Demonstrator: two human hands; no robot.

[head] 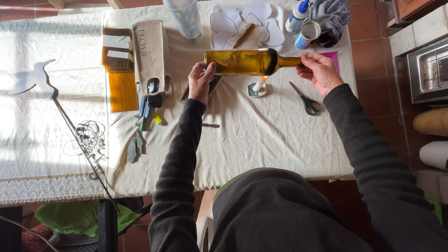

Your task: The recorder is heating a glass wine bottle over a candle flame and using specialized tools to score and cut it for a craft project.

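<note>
Both hands carry an amber glass wine bottle (245, 62) level above the desk (261, 135), which is draped in a cream cloth. Left hand (201, 79) cups the flat base, fingers curled round its edge; right hand (317, 70) pinches the narrow neck between thumb and fingertips. Held lying sideways by its two ends, the bottle spans the gap between the hands, and its body hangs directly over a short lit white candle (259, 84) in a small round holder, so the flame appears to touch the glass near the shoulder. Grey-handled steel scissors (305, 100) lie just under the right wrist. A beige canvas tool pouch (150, 53) sits left of the left hand.
</note>
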